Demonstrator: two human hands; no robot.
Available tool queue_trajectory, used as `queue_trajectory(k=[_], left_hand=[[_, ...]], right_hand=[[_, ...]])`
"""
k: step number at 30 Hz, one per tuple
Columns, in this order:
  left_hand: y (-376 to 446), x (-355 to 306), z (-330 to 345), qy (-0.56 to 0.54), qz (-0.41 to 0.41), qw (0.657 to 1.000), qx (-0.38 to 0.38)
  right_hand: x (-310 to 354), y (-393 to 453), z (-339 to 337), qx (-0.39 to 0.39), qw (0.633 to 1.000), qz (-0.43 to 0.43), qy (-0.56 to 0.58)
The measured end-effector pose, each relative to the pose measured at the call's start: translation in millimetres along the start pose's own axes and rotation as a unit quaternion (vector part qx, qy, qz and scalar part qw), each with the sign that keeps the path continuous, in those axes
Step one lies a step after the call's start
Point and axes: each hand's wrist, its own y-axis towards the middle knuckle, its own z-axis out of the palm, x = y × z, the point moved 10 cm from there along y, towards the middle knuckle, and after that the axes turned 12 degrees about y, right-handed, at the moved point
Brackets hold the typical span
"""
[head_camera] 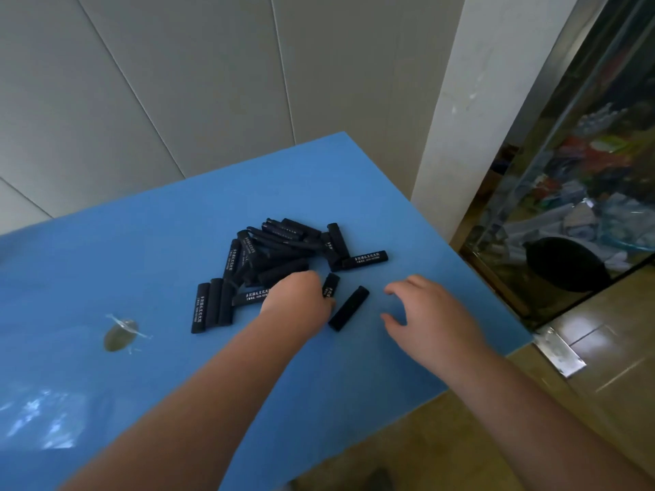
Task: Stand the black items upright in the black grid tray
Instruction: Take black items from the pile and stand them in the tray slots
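Note:
Several black stick-shaped items with white print lie in a loose pile on the blue table. My left hand reaches into the near side of the pile and grips one black item whose end sticks out past the fingers. A single black item lies flat just right of that hand. My right hand hovers to the right of it, fingers loosely curved, holding nothing. No black grid tray is in view.
A brownish round mark with clear film sits on the table at the left. The table's right edge drops to a tiled floor. A glass cabinet and a black round object stand at the right.

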Motion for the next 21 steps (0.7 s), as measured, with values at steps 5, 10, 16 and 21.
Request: queue_trajectory(k=[5, 10, 16, 21], left_hand=[[-5, -1, -2, -0.016, -0.001, 1.000, -0.019], [-16, 16, -8, -0.152, -0.021, 0.987, -0.041], [-27, 29, -16, -0.247, -0.040, 0.967, -0.049], [-37, 29, -21, -0.293, -0.043, 0.953, -0.059]], right_hand=[[12, 11, 9, 0.015, 1.000, -0.011, 0.020], [36, 23, 33, 0.055, 0.998, -0.035, 0.019], [55, 30, 51, 0.062, 0.996, -0.046, -0.035], [45, 27, 41, 0.061, 0.997, -0.026, -0.040]])
